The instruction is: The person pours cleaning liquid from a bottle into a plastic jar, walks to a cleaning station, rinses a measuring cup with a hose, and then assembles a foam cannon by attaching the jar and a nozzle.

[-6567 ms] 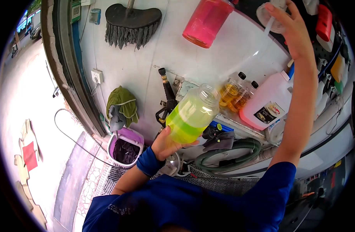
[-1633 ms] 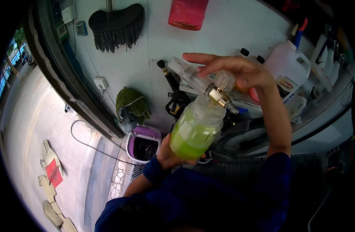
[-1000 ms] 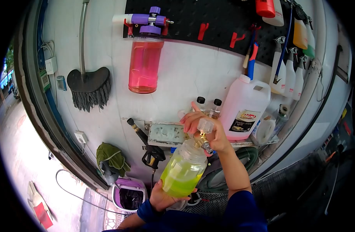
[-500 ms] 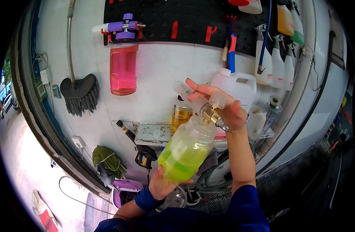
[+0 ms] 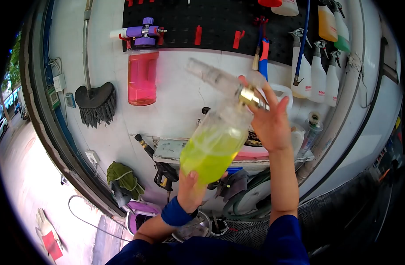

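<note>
My left hand (image 5: pixel 191 191) wraps round the base of a clear bottle (image 5: pixel 213 148) of yellow-green liquid, tilted with its top to the upper right. On the bottle's mouth sits a clear spray head (image 5: pixel 215 79) with a brass fitting (image 5: pixel 251 97), slightly blurred. My right hand (image 5: pixel 271 119) is beside the fitting, fingers spread and palm showing; some fingers are behind the head. A bottle of red liquid (image 5: pixel 142 79) with a purple spray head (image 5: pixel 143 33) hangs on the wall to the left.
A shelf (image 5: pixel 171 150) crosses behind the bottle, with a jug (image 5: pixel 279 92) on it. Spray bottles (image 5: pixel 318 79) hang from the black pegboard (image 5: pixel 220 22). At left hang a broom (image 5: pixel 95 99) and a green cloth (image 5: pixel 125 176); a coiled hose (image 5: pixel 242 207) lies below the shelf.
The clear spray head, apart from the bottle earliest on, is now at its mouth. Since half a second ago both hands and the bottle have risen, and my right fingers have spread.
</note>
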A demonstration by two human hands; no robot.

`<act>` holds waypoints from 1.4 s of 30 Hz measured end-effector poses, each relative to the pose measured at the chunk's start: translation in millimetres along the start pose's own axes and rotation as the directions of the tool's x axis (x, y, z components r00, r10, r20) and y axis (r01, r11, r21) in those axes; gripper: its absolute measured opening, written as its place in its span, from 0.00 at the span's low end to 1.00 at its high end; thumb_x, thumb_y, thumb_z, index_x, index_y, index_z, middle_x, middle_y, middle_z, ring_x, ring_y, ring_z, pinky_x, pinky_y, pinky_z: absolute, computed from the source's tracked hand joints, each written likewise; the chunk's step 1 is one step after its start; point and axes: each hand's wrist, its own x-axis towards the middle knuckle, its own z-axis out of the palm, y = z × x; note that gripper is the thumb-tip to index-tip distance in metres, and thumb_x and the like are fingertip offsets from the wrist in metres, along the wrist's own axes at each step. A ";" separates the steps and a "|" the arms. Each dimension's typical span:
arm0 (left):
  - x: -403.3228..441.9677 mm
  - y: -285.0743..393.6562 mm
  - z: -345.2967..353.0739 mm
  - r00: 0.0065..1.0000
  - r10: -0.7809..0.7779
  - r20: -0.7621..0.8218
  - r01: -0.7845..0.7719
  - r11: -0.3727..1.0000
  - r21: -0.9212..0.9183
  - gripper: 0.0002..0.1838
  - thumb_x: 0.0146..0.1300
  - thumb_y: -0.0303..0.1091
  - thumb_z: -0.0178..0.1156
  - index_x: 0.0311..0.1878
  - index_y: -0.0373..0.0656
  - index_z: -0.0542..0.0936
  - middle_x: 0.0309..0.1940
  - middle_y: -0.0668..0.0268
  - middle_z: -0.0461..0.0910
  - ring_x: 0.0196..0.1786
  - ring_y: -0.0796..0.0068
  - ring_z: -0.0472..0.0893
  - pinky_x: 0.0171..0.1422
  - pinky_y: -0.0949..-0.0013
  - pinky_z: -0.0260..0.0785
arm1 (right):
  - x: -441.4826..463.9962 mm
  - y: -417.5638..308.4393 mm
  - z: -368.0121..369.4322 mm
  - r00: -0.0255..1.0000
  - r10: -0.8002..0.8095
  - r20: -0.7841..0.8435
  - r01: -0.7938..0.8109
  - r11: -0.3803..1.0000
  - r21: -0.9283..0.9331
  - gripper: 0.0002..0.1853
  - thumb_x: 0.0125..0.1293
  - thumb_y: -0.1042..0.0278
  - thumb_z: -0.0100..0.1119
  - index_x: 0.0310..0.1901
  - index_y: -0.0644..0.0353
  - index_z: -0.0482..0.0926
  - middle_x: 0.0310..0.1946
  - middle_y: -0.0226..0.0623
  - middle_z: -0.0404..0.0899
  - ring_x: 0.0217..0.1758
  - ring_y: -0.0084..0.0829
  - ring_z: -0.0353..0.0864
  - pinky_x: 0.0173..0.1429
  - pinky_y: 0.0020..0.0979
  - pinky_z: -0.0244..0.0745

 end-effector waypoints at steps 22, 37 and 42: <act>205.1 -38.7 34.0 0.952 0.180 -0.247 -0.205 0.976 -0.077 0.34 0.66 0.42 0.66 0.66 0.47 0.56 0.60 0.58 0.70 0.60 0.56 0.76 0.60 0.42 0.74 | -202.0 20.3 -23.1 0.889 -0.024 -0.458 -0.014 0.997 -0.080 0.36 0.78 0.43 0.32 0.74 0.66 0.53 0.71 0.56 0.60 0.74 0.50 0.61 0.75 0.49 0.56; -63.4 61.1 -110.8 0.947 -0.038 -0.318 0.123 0.960 0.251 0.25 0.76 0.38 0.51 0.71 0.39 0.64 0.63 0.55 0.74 0.64 0.63 0.76 0.65 0.60 0.71 | -206.8 325.6 125.4 0.471 0.777 -0.418 -0.614 0.629 0.477 0.19 0.77 0.65 0.44 0.64 0.64 0.68 0.63 0.41 0.70 0.65 0.35 0.71 0.67 0.39 0.66; -249.9 89.3 -180.1 0.433 -0.058 -0.899 0.306 0.948 0.087 0.20 0.75 0.37 0.50 0.65 0.37 0.70 0.57 0.56 0.78 0.60 0.65 0.78 0.63 0.58 0.73 | -187.0 525.2 166.2 0.280 0.927 -0.251 -0.882 0.352 0.313 0.38 0.68 0.57 0.60 0.75 0.48 0.53 0.75 0.37 0.52 0.78 0.43 0.51 0.72 0.60 0.54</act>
